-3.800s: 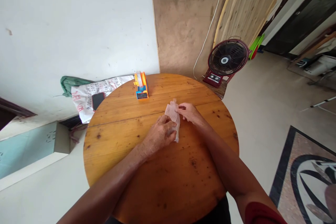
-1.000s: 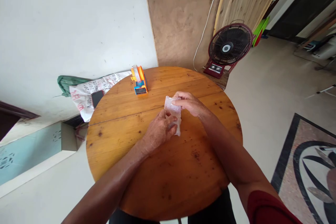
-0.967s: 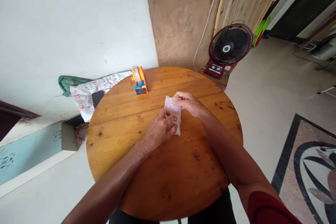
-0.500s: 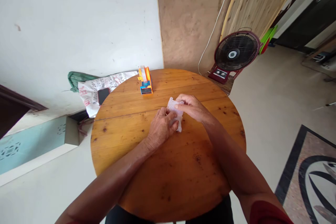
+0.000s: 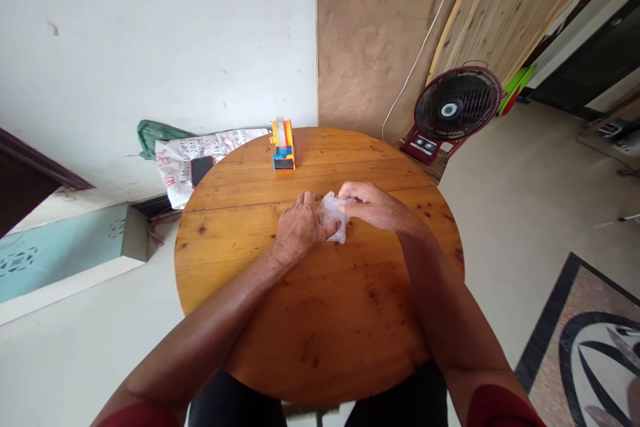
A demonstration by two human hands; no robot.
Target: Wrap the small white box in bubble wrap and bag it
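Note:
A crumpled, translucent whitish plastic piece lies on the round wooden table between my hands. My right hand pinches its upper right edge between thumb and fingers. On the other side, my left hand rests palm down at the plastic's left edge, its thumb stretched over the lower part and its fingertips partly hidden. Farther back stands an orange and blue tape dispenser with a roll in it, touched by neither hand.
Behind the table's left edge lie a white printed sack and a dark phone-like object. A dark red fan stands past the back right edge. A white cable hangs along the wall.
My left hand has shifted left and its fingers have come off the plastic's middle, leaving the thumb on it. My right hand has moved slightly right, still pinching. The camera view has shifted a little.

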